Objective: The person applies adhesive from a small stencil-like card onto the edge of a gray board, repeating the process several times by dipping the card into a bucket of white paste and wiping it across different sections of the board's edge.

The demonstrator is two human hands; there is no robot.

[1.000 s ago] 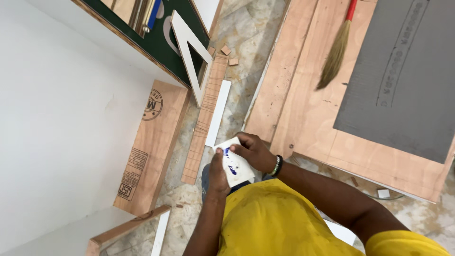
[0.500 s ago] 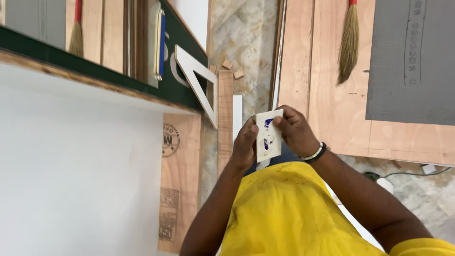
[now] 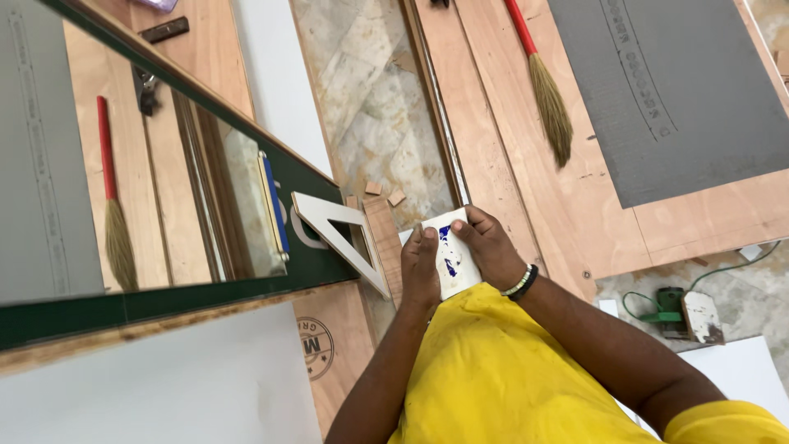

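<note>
Holding a small white container with blue markings [image 3: 450,256] in both hands, close against the yellow shirt [image 3: 509,370] and above the floor. Left hand [image 3: 421,270] wrapped along its left edge, fingers [image 3: 429,236] curled shut over the top corner. Right hand [image 3: 491,247] closed on its right side, thumb pressed at the upper face; beaded bracelet [image 3: 520,283] on that wrist. Just left of the container, a pale wooden triangle [image 3: 337,234], resting against a green-framed mirror [image 3: 164,197] that reflects a red-handled broom and boards. Small wood offcuts [image 3: 385,192] lying on the patterned stone floor [image 3: 370,107] above the hands. Plywood sheets [image 3: 575,205] to the right, carrying a grey sheet [image 3: 674,90] and a red-handled broom [image 3: 542,90]. Green power tool [image 3: 678,312] with cord, well apart at lower right. White board [image 3: 181,386] at lower left, stamped plywood [image 3: 325,353] beside it.
</note>
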